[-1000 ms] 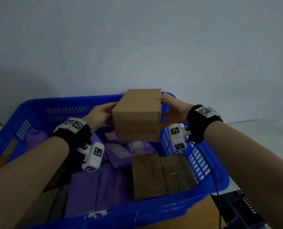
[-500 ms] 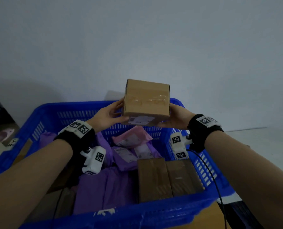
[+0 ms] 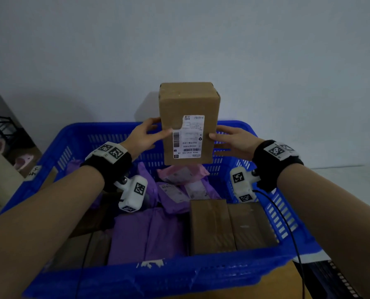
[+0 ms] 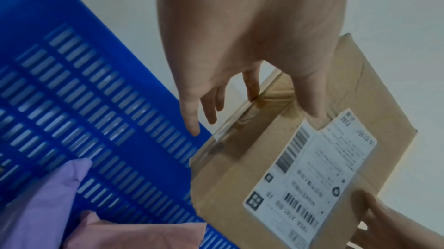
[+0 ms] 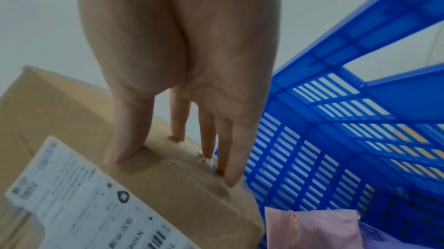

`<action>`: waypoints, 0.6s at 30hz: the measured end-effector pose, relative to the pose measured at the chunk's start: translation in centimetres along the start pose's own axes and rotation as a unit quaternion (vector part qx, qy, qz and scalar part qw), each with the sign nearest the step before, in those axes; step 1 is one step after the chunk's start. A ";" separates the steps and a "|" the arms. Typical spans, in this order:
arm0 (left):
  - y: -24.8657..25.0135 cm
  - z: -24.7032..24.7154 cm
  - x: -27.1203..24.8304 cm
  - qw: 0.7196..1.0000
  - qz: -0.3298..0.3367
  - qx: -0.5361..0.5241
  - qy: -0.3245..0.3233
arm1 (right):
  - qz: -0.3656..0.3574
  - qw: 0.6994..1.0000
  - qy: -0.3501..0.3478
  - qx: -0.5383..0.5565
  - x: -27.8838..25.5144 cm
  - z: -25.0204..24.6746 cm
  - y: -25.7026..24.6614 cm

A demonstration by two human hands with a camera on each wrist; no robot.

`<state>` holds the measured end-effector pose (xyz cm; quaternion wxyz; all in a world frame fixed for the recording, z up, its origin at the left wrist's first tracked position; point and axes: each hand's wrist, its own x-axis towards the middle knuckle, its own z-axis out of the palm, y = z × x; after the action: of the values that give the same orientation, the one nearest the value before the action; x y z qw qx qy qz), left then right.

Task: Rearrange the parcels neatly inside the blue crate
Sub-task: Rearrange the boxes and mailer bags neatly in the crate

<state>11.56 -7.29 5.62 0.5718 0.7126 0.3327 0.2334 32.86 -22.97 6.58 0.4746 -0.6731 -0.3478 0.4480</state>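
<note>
Cardboard box (image 3: 189,124) upright, long axis vertical, held betw both hands over blue crate's (image 3: 76,134) far end. Left hand (image 3: 144,137) and right hand (image 3: 233,141) pinch opposite sides, thumbs on label face; equally near.

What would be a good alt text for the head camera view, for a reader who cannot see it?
Two hands, left and right, hold a cardboard box upright above a blue crate, its shipping label facing the camera. In the crate lie purple mailer bags, a pink one and two flat brown boxes.
</note>
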 end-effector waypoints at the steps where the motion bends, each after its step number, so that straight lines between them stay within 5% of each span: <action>1: -0.3 -0.4 0.1 1.000 -0.001 0.002 -0.008 | -0.001 1.000 -0.005 0.004 0.1 0.2 0.0; 11: -1.0 -1.2 0.0 0.998 -0.010 -0.012 -0.057 | 0.042 0.998 -0.051 -0.002 0.9 1.5 -0.3; 14: -0.9 -1.3 0.6 0.999 0.000 0.029 -0.032 | -0.029 0.992 0.075 -0.098 1.7 1.5 -0.6; 18: -0.1 -1.7 2.0 0.980 0.018 0.199 -0.012 | -0.161 0.922 0.206 -0.287 2.0 1.2 -2.4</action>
<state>11.64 -4.72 5.88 0.4185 0.8208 0.3523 0.1645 32.38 -20.10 8.16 0.3883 -0.7928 -0.4594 0.0977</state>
